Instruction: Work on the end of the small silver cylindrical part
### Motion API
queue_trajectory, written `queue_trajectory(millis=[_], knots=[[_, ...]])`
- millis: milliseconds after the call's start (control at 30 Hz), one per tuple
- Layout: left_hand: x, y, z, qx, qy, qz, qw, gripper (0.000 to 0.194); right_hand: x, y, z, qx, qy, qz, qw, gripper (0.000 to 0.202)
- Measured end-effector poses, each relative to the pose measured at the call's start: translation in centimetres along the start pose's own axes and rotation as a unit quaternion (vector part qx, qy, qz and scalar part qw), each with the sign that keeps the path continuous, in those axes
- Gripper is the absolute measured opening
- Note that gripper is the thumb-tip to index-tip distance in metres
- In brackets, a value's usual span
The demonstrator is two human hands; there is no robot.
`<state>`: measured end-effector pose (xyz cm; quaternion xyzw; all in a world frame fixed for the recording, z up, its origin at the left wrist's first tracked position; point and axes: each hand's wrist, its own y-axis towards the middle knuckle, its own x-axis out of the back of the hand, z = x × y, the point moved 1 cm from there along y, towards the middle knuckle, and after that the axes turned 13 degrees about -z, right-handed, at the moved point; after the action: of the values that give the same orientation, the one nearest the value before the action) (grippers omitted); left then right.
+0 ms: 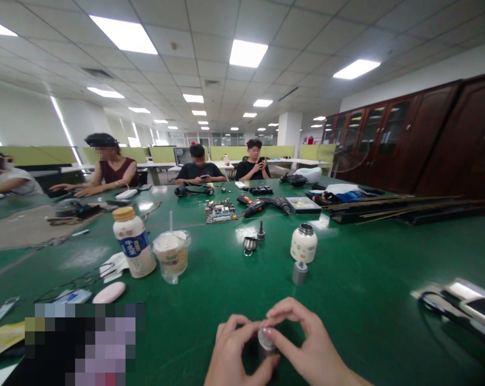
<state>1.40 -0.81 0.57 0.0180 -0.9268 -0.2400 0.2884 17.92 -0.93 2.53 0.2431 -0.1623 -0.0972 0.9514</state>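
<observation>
Near the bottom centre, a small grey metal cylinder with a pale round top stands between my two hands. My left hand is curled around its left side, thumb and fingers against it. From the right, my right hand pinches its upper part. Beyond them, a grey metal cup-like piece sits in front of an uncapped white flask. Farther back are a small steel cup with a ring and a dark socket-like part.
A capped bottle and a plastic drink cup with a straw stand at left. A circuit board, power drills and long rods lie farther back. Several people sit across the green table.
</observation>
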Motion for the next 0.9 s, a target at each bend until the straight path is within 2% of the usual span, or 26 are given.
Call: queue_trajectory(millis=[133, 267, 367, 433, 567, 700, 800, 900], knots=[[0.1, 0.1, 0.0, 0.006, 0.01, -0.004, 1.0, 0.032, 1.4, 2.1, -1.8, -0.028, -0.004, -0.052, 0.998, 0.017], [0.0, 0.2, 0.3, 0.009, 0.021, 0.022, 0.999, 0.035, 2.2, 3.1, -4.5, -0.036, -0.059, 0.019, 0.997, 0.012], [-0.2, 0.1, 0.6, -0.001, 0.022, 0.003, 1.0, 0.035, 2.1, 3.1, -5.3, -0.04, -0.055, 0.036, 0.997, 0.01], [-0.2, 0.0, 0.9, -0.009, 0.018, -0.009, 1.0, 0.035, 2.0, 2.9, -4.8, -0.043, -0.048, 0.033, 0.997, 0.01], [-0.1, 0.1, 1.2, -0.01, 0.022, 0.032, 0.999, 0.038, 1.6, 2.3, -2.0, -0.071, 0.031, 0.018, 0.997, 0.017], [-0.2, 0.3, 1.4, -0.009, 0.031, 0.052, 0.998, 0.04, 1.0, 1.2, 0.6, -0.072, 0.049, 0.066, 0.994, 0.01], [-0.3, 0.4, 1.5, -0.012, 0.037, 0.059, 0.998, 0.042, 0.6, 0.7, 1.0, -0.056, 0.025, 0.084, 0.995, 0.005], [-0.4, 0.5, 1.4, -0.008, 0.04, 0.064, 0.997, 0.042, 0.4, 0.6, 0.3, -0.046, 0.008, 0.073, 0.996, 0.007]])
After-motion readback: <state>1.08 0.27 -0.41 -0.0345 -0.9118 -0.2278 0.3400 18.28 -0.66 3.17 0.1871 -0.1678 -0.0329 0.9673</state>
